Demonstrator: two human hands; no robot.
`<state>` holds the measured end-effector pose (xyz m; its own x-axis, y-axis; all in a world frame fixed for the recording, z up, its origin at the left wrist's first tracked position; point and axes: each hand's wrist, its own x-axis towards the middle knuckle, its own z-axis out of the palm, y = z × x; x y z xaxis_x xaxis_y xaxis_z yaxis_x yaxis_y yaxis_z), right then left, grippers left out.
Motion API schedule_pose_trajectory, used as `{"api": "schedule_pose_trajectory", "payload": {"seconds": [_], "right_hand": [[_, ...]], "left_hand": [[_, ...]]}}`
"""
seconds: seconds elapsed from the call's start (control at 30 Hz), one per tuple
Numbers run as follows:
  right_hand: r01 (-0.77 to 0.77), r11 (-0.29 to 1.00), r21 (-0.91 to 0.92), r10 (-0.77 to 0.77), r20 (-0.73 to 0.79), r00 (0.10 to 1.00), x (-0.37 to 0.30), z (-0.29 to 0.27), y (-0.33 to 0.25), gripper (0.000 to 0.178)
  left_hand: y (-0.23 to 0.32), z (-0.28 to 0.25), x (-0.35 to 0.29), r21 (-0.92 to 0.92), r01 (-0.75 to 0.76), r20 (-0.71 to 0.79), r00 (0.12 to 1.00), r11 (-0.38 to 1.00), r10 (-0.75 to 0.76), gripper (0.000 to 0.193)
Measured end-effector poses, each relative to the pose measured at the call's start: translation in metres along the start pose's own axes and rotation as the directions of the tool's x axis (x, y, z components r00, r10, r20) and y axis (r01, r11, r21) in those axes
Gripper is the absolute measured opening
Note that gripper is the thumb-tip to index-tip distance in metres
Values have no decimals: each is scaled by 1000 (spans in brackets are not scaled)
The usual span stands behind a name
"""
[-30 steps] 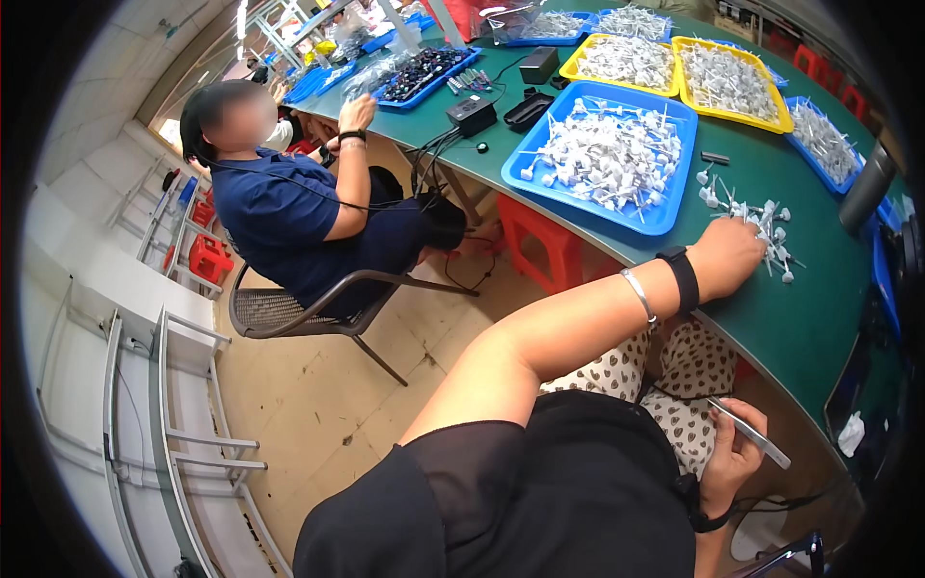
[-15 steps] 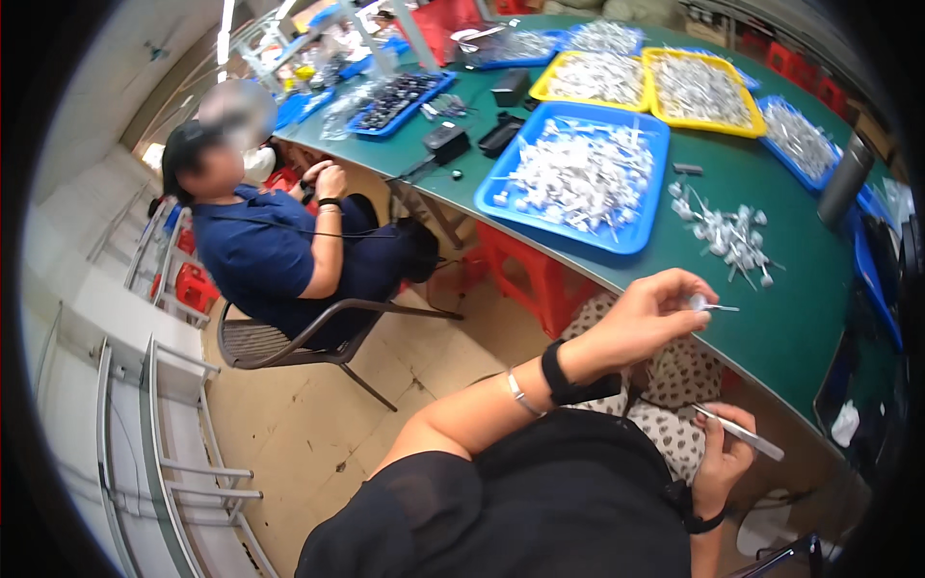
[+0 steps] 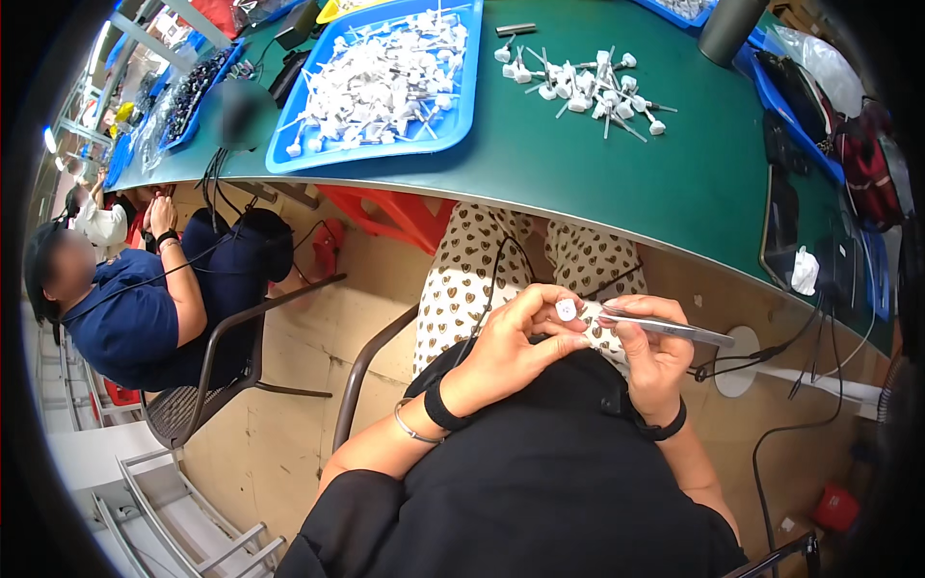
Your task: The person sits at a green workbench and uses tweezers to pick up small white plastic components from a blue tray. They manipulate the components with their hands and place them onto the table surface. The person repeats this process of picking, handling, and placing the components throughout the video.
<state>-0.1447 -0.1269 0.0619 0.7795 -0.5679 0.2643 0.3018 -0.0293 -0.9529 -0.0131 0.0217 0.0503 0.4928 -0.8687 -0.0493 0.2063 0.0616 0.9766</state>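
Note:
Above my lap, my left hand pinches a small white part with a rounded head. My right hand grips metal tweezers, their tips pointing left toward that part. Whether the tips touch it I cannot tell, as fingers cover them. Beyond my knees, a loose pile of similar white parts with thin stems lies on the green table. To its left stands a blue tray heaped with many more of these parts.
A co-worker in a dark blue shirt sits on a chair at my left. A dark cylinder and a short metal rod are on the table. Cables hang at the right; a red stool is under the table.
My left hand has come back from the table edge to my lap with the white part. My right hand has brought the tweezers up beside it. The view has turned right and downward.

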Motion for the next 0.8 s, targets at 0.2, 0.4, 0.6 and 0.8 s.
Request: {"api": "schedule_pose_trajectory", "payload": {"seconds": [0.2,0.4,0.6,0.8], "right_hand": [[39,994,-98,-38,16,999,-2,4,10,18],[110,960,-256,-100,52,994,3,6,13,13],[155,914,-374,-124,106,987,7,6,12,12],[140,903,-407,-100,119,988,9,7,9,11]], "left_hand": [[-10,-1,4,46,27,-86,996,999,-23,19],[-14,-1,8,270,-57,-91,992,961,85,12],[-20,1,10,355,-152,-107,974,923,201,13],[-23,1,10,365,-156,-108,972,918,208,13]]}}
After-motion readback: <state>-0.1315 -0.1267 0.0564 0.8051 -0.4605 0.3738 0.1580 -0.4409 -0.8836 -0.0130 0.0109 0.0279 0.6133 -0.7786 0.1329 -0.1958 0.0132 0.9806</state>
